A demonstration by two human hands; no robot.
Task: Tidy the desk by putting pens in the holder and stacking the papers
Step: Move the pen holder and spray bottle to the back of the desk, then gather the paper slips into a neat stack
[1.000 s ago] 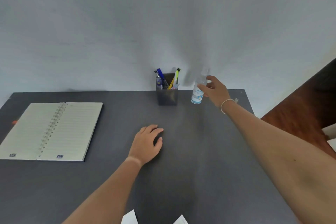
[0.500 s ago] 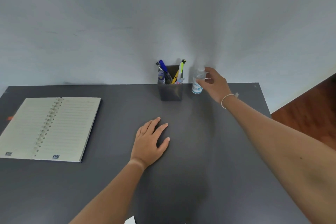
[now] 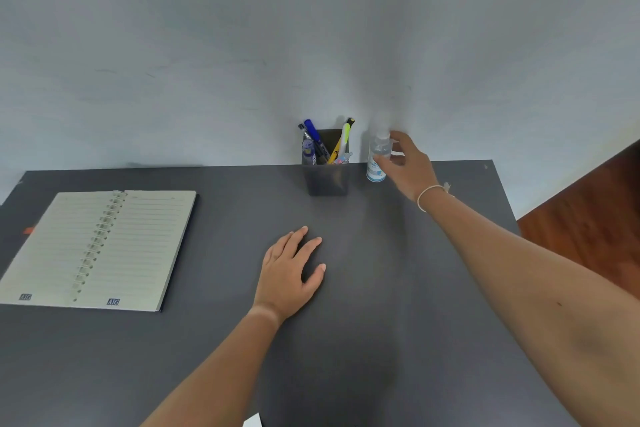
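A dark square pen holder (image 3: 327, 180) stands at the desk's back edge against the wall, with several pens (image 3: 313, 140) and a yellow highlighter sticking out of it. Just right of it a small clear sanitizer bottle (image 3: 375, 165) stands upright on the desk. My right hand (image 3: 410, 166) reaches to the bottle, thumb by its cap and fingertips on its side. My left hand (image 3: 287, 274) lies flat on the desk in the middle, fingers spread, holding nothing. An open spiral notebook (image 3: 104, 246) with lined pages lies at the left.
The dark grey desk (image 3: 381, 305) ends at the wall behind and at its right edge, beyond which is a wooden floor (image 3: 588, 218). A white paper corner (image 3: 252, 421) shows at the bottom edge. A small orange thing (image 3: 29, 230) peeks out left of the notebook.
My right hand has moved the sanitizer bottle back and to the left and set it upright beside the pen holder. My left hand's fingers have spread a little on the desk.
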